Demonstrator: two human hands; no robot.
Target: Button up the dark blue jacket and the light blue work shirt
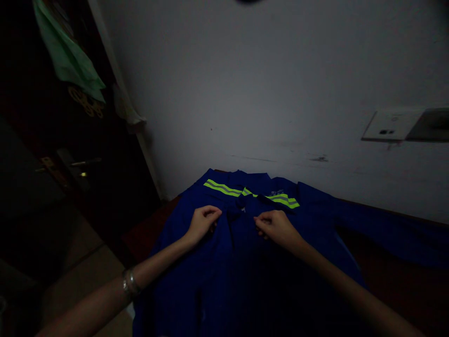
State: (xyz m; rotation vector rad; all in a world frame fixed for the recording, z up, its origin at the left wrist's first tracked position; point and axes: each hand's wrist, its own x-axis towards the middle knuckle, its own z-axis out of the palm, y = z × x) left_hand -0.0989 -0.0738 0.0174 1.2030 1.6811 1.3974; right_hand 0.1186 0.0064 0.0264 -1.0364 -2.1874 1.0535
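A blue work jacket [210,276] lies spread out in front of me, its collar end toward the wall. Across its upper part runs a yellow-green reflective band [224,188] with a grey stripe, broken near the collar. My left hand [204,221] is closed in a pinch at the jacket's front, just left of the collar opening. On the other side of that opening my right hand [278,227] is also pinched, fingertips at the cloth. The exact bit of fabric between the fingers is hard to see in the dim light. One sleeve [382,229] stretches off to the right.
The jacket rests on a dark reddish surface [396,285] against a pale wall [263,93]. A wall socket [389,125] is at the right. To the left stand a dark door with a metal handle [86,163] and a hanging green cloth [72,61]. Tiled floor [91,276] shows below.
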